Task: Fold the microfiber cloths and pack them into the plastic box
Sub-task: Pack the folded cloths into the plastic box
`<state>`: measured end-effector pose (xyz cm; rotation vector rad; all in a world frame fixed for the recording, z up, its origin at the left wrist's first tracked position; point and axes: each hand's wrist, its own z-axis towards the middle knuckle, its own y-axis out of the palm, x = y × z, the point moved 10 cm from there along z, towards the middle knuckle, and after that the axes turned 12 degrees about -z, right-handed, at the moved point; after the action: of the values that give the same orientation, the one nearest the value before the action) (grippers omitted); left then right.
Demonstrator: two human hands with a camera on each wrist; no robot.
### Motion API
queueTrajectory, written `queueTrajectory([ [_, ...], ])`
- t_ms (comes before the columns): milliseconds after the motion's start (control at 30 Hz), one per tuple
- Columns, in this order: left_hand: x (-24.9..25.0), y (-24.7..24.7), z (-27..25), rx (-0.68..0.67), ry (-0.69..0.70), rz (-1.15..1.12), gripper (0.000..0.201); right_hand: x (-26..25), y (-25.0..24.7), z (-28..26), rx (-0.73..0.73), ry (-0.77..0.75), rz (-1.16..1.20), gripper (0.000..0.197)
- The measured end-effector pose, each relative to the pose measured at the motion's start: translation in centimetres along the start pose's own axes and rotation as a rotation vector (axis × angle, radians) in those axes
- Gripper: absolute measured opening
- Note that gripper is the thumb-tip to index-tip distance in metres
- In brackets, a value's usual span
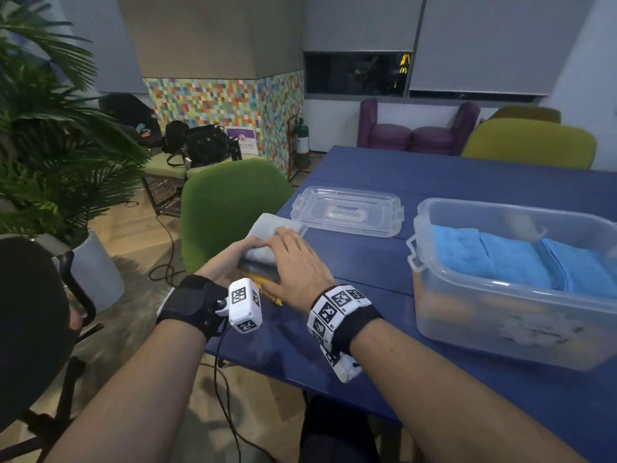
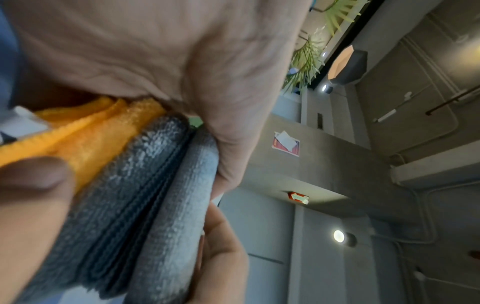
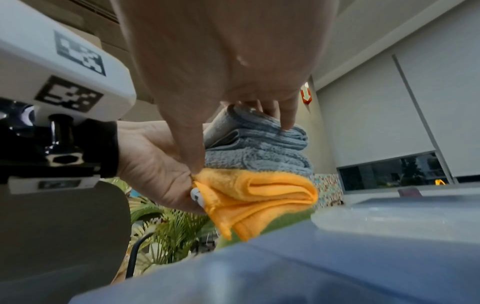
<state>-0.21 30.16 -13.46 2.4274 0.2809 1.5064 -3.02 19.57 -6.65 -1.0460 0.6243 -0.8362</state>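
A stack of folded cloths (image 1: 263, 228) hangs at the left edge of the blue table (image 1: 367, 262): light grey on top, dark grey (image 2: 124, 195) in the middle, orange (image 3: 259, 195) at the bottom. My left hand (image 1: 230, 259) grips the stack from the side and below, with the thumb (image 2: 33, 185) on one face and the fingers (image 2: 223, 257) behind the light grey cloth. My right hand (image 1: 293, 262) lies flat on top, fingers (image 3: 285, 119) pressing on the grey cloth. The clear plastic box (image 1: 500, 329) at the right holds folded blue cloths (image 1: 500, 259).
The box's clear lid (image 1: 347, 208) lies on the table behind the hands. A green chair (image 1: 227, 202) stands just past the table's left edge, a large potted plant (image 1: 50, 145) further left. Cables trail on the floor below.
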Motion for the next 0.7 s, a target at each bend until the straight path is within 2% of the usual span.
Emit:
queueTrajectory([
  [167, 3.2, 6.9, -1.5, -0.087, 0.085, -0.097, 0.03, 3.3, -7.7, -0.8, 0.105, 0.024, -0.111, 0.074],
  [267, 5.0, 12.9, -3.0, -0.179, 0.11, -0.13, 0.03, 6.2, -12.9, -2.2, 0.114, 0.022, -0.178, 0.076],
  [400, 6.1, 22.2, -4.8, -0.331, 0.086, -0.085, 0.055, 11.7, -19.5, -5.6, 0.118, 0.082, -0.174, 0.077],
  [567, 4.9, 33.7, -5.9, -0.424, -0.007, 0.004, 0.036, 21.1, -25.8, -12.0, 0.133, 0.314, -0.149, 0.075],
  [700, 2.3, 41.6, -5.5, -0.516, -0.061, 0.094, 0.031, 27.0, -27.7, -16.5, 0.127, 0.406, -0.172, 0.076],
])
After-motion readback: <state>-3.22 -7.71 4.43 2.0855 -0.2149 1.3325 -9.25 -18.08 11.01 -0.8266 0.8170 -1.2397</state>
